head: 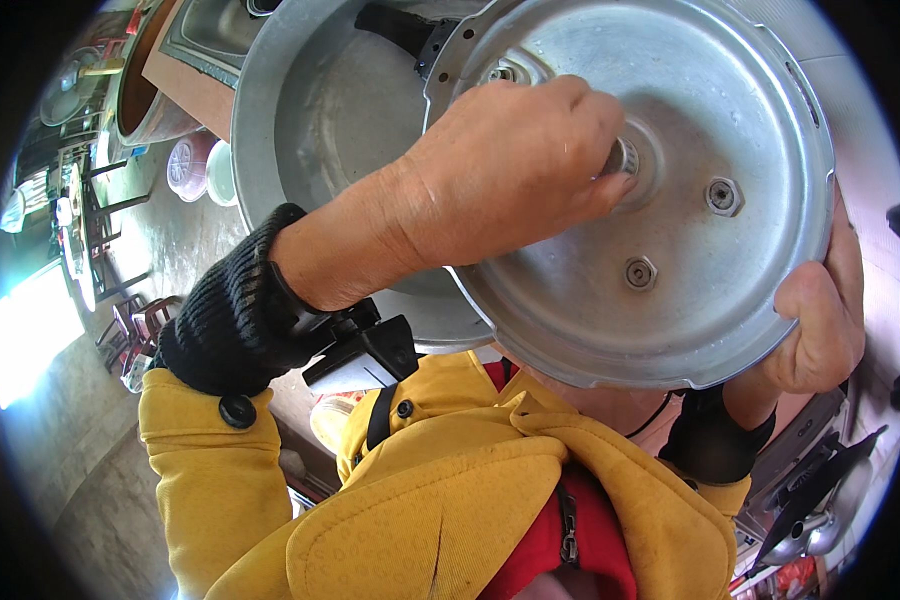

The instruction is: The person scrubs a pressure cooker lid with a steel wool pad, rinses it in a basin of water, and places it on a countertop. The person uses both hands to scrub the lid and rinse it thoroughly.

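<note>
My right hand [817,326] holds the rim of a round metal pressure cooker lid [690,315], thumb on the near face and fingers mostly behind it. The lid is tilted with its inner side towards me; two hex fittings show there. Across the lid reaches my left hand [525,165], its fingers curled around a small round metal part [625,161] at the lid's middle; the fist hides much of that part. A black handle [397,30] juts from the lid's upper left. Behind the lid, a large grey metal basin [259,135] is partly covered.
A metal sink [214,30] is at the upper left beside a large round vessel [139,82]. Pink [190,166] and pale green [222,174] basins are on the floor. Stools [139,319] stand farther left. At lower right are a gas stove [795,450] and a metal pan [844,510].
</note>
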Available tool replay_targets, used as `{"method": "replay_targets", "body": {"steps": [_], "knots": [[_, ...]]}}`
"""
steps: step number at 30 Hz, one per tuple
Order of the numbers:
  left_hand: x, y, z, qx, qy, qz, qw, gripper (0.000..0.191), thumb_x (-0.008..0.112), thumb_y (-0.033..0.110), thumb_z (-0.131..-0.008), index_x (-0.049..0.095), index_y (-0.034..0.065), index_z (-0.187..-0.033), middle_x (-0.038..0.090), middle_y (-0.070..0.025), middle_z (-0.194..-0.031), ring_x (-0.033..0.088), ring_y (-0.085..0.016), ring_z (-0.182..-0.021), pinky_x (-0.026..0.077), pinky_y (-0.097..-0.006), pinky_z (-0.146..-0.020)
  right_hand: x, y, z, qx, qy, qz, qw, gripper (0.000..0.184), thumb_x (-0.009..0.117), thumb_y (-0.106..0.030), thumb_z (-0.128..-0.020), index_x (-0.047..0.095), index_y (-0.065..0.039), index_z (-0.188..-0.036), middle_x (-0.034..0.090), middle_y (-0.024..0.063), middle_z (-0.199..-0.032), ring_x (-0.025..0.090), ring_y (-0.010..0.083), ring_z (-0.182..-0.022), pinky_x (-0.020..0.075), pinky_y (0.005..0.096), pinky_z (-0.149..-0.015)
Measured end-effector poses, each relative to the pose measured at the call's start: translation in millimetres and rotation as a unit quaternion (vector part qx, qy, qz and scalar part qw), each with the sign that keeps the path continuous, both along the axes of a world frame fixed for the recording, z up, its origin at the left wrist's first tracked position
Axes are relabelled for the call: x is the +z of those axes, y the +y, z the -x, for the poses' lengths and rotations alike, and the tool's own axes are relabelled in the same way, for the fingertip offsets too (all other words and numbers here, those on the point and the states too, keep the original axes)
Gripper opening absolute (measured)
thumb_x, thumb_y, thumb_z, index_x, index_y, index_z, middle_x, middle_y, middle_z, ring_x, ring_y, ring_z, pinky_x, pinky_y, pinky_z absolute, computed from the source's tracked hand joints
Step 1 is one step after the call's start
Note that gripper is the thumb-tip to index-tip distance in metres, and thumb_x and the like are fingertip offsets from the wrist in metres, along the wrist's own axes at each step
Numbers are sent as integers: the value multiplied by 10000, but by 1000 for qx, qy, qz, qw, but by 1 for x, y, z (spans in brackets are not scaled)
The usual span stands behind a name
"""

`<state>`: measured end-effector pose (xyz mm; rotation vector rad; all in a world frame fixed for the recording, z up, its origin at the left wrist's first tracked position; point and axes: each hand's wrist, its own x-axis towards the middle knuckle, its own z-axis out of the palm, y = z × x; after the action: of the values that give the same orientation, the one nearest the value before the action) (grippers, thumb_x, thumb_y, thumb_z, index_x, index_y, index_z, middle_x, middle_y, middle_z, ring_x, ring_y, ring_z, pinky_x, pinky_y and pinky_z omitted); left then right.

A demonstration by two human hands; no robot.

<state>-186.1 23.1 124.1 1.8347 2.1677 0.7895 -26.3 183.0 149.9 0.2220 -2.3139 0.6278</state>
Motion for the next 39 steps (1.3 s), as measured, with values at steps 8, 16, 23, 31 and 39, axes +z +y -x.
{"method": "replay_targets", "body": {"steps": [8,16,23,31,39], "knots": [[9,-1,6,72,-69,153,983,292,560,270,-846,568,-12,-923,605,-180,-829,628,-340,-748,521,-398,-643,-2,-5,4,-6,-8,21,1000,218,639,-36,-579,476,39,-703,528,245,-716,513,242,-547,346,250,-465],[-5,-4,11,-107,61,-51,991,222,620,124,-794,543,17,-973,564,-141,-900,628,-302,-757,544,-354,-644,-3,0,-3,-3,-33,28,999,206,618,1,-681,517,33,-858,548,263,-758,535,246,-578,390,270,-485],[-1,0,3,55,-28,73,995,234,579,239,-858,586,5,-864,593,-155,-746,616,-304,-668,508,-368,-606,-9,4,-1,11,-21,28,999,155,578,51,-697,512,61,-837,552,286,-784,552,258,-600,422,290,-495],[5,-3,13,-2,-20,5,1000,189,586,178,-864,563,43,-994,564,-125,-886,602,-227,-737,482,-317,-586,-5,3,-3,10,-28,28,999,105,533,102,-674,504,86,-773,547,288,-773,573,270,-605,447,282,-497],[-12,0,5,-78,29,-62,995,202,622,108,-740,547,49,-918,553,-137,-900,624,-287,-771,529,-354,-610,-8,11,-5,26,-18,0,1000,135,550,82,-719,509,77,-848,542,284,-770,564,258,-597,440,280,-492]]}}
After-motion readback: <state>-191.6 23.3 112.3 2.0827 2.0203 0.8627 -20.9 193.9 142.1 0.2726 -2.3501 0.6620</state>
